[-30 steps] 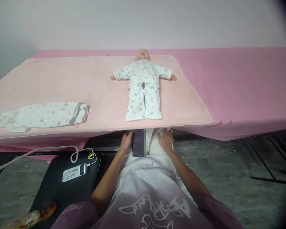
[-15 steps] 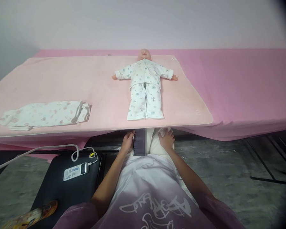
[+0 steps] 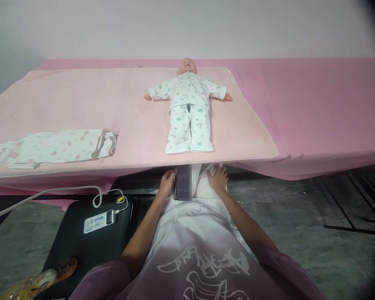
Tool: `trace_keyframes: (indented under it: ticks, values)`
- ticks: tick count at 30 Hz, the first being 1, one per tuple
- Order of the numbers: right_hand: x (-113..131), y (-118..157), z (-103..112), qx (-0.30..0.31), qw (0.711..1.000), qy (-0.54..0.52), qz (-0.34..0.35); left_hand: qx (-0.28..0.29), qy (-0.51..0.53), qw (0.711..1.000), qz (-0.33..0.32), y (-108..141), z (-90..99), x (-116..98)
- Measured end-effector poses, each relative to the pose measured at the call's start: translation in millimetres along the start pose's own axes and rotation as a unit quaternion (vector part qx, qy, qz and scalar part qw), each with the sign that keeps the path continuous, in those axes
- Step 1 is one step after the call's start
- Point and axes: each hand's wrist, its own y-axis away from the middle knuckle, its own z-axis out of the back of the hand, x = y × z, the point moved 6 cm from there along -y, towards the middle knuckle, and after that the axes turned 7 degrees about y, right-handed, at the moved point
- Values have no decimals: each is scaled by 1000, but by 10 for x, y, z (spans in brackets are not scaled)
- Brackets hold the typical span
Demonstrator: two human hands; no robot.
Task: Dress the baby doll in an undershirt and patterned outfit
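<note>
Below the table's front edge, over my lap, my left hand (image 3: 166,183) has its fingers curled at the left edge of a dark phone (image 3: 183,183). The phone's screen is masked. My right hand (image 3: 218,179) lies with fingers apart on my right thigh, on the white trousers (image 3: 203,187), and holds nothing. On the table a baby doll (image 3: 187,65) lies on its back with arms spread. It wears a white printed jacket (image 3: 189,89) and matching trousers (image 3: 178,129), whose legs hide its feet.
A peach mat (image 3: 128,108) covers part of the pink-draped table (image 3: 315,108). Folded printed clothing (image 3: 56,146) lies at its left. On a black stool (image 3: 78,250) rest a white power bank (image 3: 100,221) with a cable (image 3: 65,188) and a yellow-orange package (image 3: 40,283).
The whole scene sits slightly higher in the picture. Both hands, the phone and the doll keep their places relative to one another.
</note>
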Motion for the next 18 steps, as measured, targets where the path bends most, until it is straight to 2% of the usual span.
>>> trace_keyframes:
  ticks: [4,8,13,18]
  values:
    - [-11,-12,-16,-4,1000,-1,-1,9,-4,1000,-11,103,27,30]
    - [-14,-22,-26,-7,1000,2,0,30,-68,995,-72,398,94,44]
    - [-17,-29,-39,-16,1000,1,0,70,-199,966,-146,808,115,27]
    - [-21,-28,-51,-11,1000,-1,2,104,-259,943,-181,950,72,-49]
